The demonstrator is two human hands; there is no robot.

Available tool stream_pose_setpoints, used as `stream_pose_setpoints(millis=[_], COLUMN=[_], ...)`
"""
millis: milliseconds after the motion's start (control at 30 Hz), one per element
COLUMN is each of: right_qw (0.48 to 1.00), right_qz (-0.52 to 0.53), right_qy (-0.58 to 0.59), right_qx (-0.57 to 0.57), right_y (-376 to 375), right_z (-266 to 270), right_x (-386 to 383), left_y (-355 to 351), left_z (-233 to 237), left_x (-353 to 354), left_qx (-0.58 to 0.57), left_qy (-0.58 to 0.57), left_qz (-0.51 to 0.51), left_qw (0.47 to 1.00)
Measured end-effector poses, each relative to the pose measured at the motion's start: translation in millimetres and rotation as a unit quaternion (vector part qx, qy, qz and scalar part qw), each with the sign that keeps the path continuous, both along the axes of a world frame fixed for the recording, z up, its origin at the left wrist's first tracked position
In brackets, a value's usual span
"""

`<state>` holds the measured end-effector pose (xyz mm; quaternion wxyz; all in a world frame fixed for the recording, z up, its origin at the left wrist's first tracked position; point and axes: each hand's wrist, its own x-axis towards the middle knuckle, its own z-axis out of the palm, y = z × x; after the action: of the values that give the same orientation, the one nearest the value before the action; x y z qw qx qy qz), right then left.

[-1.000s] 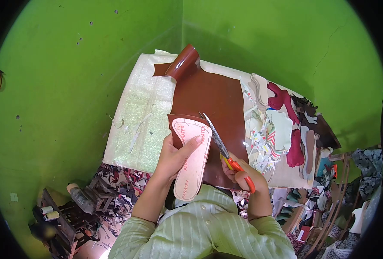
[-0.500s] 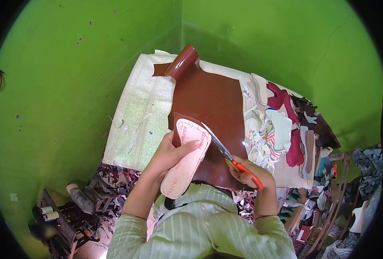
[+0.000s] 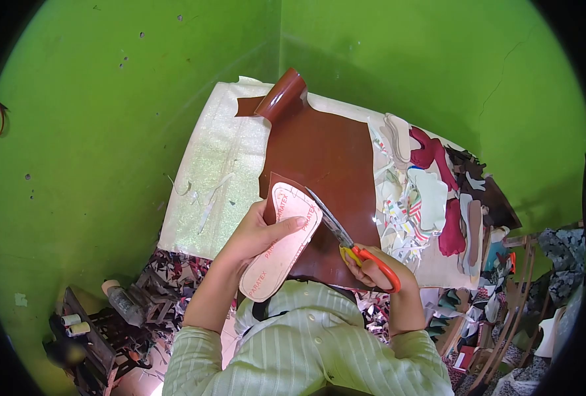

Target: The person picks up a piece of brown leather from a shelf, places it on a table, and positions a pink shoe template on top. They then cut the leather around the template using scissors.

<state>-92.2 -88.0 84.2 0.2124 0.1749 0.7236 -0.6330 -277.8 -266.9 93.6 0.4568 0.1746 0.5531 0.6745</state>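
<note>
My left hand [image 3: 258, 232] grips a pale insole [image 3: 286, 241] printed with red "PARATEX" lettering, its thumb pressed on the upper face. Brown glossy sheet material [image 3: 274, 179] shows behind the insole's top and left edge. In my right hand [image 3: 373, 269] are scissors [image 3: 338, 231] with orange and yellow handles. Their blades point up and left, right beside the insole's upper right edge; whether they touch the brown material is hard to see. Under both hands lies a large brown sheet [image 3: 326, 148], rolled up at its far end.
A table with a shiny pale covering [image 3: 223, 152] stands against green walls [image 3: 141, 99]. On its right side are white and striped scraps [image 3: 398, 204], dark red pieces [image 3: 450, 228] and stacked sole shapes [image 3: 397, 135]. Offcuts litter the floor. Thread spools [image 3: 75, 323] sit on a rack at lower left.
The insole's lower end has swung slightly left. The scissor handles have spread, with more of the yellow one showing, and the blades have shifted slightly left.
</note>
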Motion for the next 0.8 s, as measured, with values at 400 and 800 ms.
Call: stream_pose_setpoints(millis=[400, 800], right_qw=[0.999, 0.997], right_qz=[0.01, 0.054], right_qy=[0.044, 0.029], right_qx=[0.016, 0.048], right_y=[-3, -4], right_z=[7, 20], right_x=[-2, -1], left_y=[-2, -8], left_z=[4, 1], left_x=[0, 1], left_qx=[-0.036, -0.061], left_qy=[0.007, 0.012], left_qz=[-0.031, -0.046], left_qw=[0.999, 0.997])
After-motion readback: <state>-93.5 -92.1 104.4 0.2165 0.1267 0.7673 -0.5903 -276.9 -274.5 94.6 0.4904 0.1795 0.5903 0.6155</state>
